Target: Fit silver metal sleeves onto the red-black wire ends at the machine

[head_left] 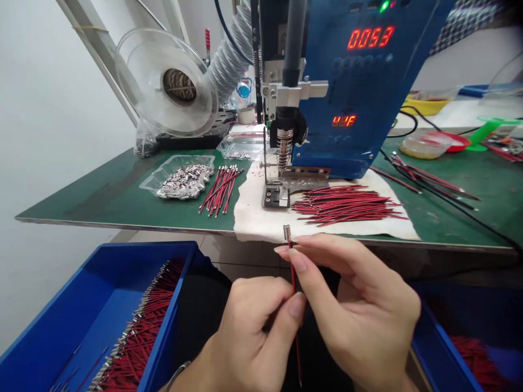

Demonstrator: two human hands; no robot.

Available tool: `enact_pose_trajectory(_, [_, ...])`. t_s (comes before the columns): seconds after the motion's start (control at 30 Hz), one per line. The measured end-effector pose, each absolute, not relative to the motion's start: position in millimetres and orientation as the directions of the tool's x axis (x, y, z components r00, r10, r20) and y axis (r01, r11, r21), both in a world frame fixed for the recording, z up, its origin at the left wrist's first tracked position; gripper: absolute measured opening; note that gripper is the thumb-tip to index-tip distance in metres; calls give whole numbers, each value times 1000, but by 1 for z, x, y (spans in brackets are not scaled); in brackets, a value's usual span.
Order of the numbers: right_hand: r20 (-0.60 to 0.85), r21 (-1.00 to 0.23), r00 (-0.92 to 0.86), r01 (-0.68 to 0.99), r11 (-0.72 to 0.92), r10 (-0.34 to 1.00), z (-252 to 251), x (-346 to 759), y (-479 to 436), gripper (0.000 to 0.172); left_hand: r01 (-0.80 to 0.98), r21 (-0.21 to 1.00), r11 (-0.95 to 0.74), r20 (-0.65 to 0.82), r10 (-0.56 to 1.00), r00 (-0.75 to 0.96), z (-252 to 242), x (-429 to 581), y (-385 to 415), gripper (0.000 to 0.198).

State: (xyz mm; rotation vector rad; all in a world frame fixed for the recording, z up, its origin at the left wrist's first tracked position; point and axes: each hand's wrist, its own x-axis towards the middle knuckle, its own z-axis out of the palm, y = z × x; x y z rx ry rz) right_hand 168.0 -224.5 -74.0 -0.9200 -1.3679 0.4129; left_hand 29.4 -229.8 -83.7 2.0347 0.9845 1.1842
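Observation:
A thin red and black wire (293, 276) with a silver metal piece (287, 233) at its top end stands nearly upright between my hands, in front of the table edge. My left hand (261, 326) pinches the wire lower down between thumb and bent forefinger. Just below the metal piece, my right hand (351, 305) holds the same wire with thumb and fingertips. Beyond them, a small black and silver fixture (276, 196) sits under the machine's vertical head (285, 139). Many red and black wires (345, 205) lie on the white cloth (253, 218) right of the fixture.
A clear tray (149, 182) of small metal parts and a small wire bundle (220, 190) rest on the green table (102, 190). The blue machine (359, 98) stands behind. Blue bins (81, 294) of wires flank my lap. A clear reel (139, 71) hangs back left.

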Motion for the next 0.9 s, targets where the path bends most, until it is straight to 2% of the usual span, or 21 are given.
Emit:
enact_pose_trajectory(0.17, [655,-752,209,275,599,726,-77,168,-225,19,294,760,-580,482,806,345,-84,28,-230,34])
enact_pose_trajectory(0.33, [627,-775,193,251,580,755,-83,169,-224,31,277,765,-582,478,801,361,-85,27,-229,33])
enact_pose_trajectory(0.53, [644,-759,190,277,589,741,-86,166,-224,24,303,736,-605,482,783,393,-87,24,-231,33])
enact_pose_trajectory(0.63, [642,-759,183,287,584,744,-90,172,-217,25,398,682,-613,448,781,436,-83,15,-225,32])
enact_pose_trajectory(0.73, [659,-743,215,337,579,721,-94,197,-194,21,643,534,-549,312,835,454,-70,-6,-203,38])
enact_pose_trajectory(0.83, [679,-710,190,415,569,709,-95,230,-163,5,903,193,-384,183,918,351,-48,-32,-165,43])
enact_pose_trajectory(0.9, [648,-744,184,358,564,739,-95,249,-146,11,970,-54,-238,149,958,244,-33,-44,-137,50])
